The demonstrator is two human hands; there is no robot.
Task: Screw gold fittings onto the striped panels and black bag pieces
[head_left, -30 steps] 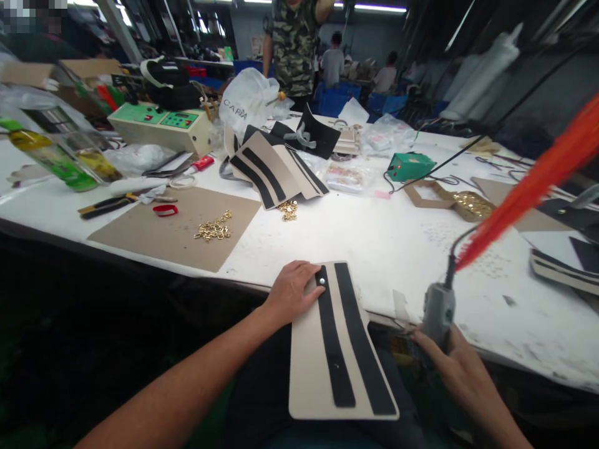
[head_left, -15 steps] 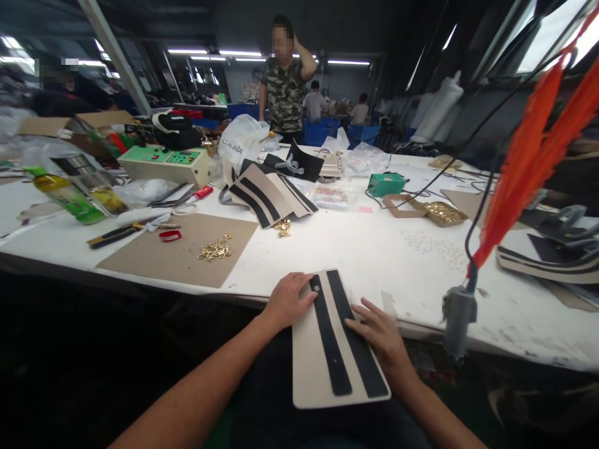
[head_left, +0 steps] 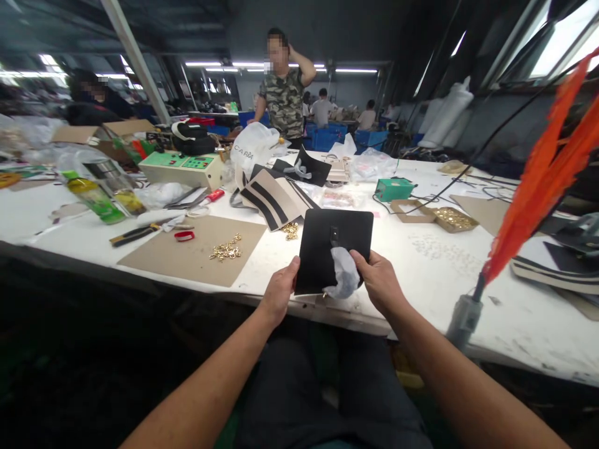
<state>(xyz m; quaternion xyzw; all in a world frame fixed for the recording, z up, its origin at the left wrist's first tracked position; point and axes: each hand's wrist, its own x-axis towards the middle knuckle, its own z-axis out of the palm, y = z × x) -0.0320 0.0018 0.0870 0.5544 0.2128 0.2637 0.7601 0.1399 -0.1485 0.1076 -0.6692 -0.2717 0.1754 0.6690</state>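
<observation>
Between my two hands a flat bag panel (head_left: 314, 249) is held up over the front edge of the table, its black face towards me. A curved handle wrapped in whitish plastic (head_left: 345, 272) hangs from a small black tab (head_left: 334, 236) on that face. My left hand (head_left: 279, 288) grips the panel's lower left edge, thumb up along the side. My right hand (head_left: 380, 279) is closed on the lower right edge, its thumb beside the wrapped handle. Fingers behind the panel are hidden. Beyond it lie similar beige panels with black stripes (head_left: 271, 201) and gold hardware pieces (head_left: 291, 231).
A brown board (head_left: 187, 265) carries more gold pieces (head_left: 226, 248), near pliers (head_left: 135, 234) and a red ring (head_left: 184, 236). Bottles (head_left: 96, 198) stand left. A green box (head_left: 395, 189) and a carton of gold parts (head_left: 453, 218) lie right. An orange-stranded cord (head_left: 528, 181) hangs at right. A person (head_left: 285, 93) stands opposite.
The panel has been turned over from its beige striped side to the black side with the handle, and raised over the table. Both hands now grip its side edges.
</observation>
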